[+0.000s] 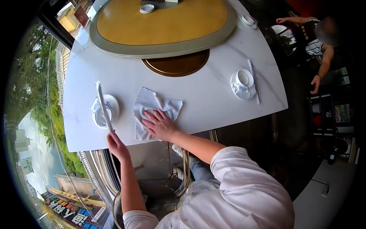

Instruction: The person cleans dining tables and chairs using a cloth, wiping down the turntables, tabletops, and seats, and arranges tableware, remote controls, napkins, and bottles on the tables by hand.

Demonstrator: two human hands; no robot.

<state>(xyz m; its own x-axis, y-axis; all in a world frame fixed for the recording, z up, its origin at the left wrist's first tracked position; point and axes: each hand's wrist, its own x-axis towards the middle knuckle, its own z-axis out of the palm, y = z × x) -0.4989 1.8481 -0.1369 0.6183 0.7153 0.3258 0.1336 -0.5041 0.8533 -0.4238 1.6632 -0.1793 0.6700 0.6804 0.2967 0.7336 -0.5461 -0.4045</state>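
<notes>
My left hand (118, 146), at the front left of the table, is closed around the lower end of a slim wrapped pair of chopsticks (101, 97). They slant up across a white bowl and saucer set (115, 104), hiding part of it. Under my right hand (161, 125) lies a pale grey-white cloth (145, 100) with a scalloped edge, spread near the table's front edge. The fingers of that hand are spread and flat on the cloth, pressing it to the tabletop.
The white marble-look table (213, 95) carries a raised yellow turntable (164, 23) with a small white dish (147, 8). A second cup set (243, 82) stands at right beside wrapped chopsticks (254, 82). Windows are at left; another person (318, 44) is at upper right. A chair (185, 171) stands below.
</notes>
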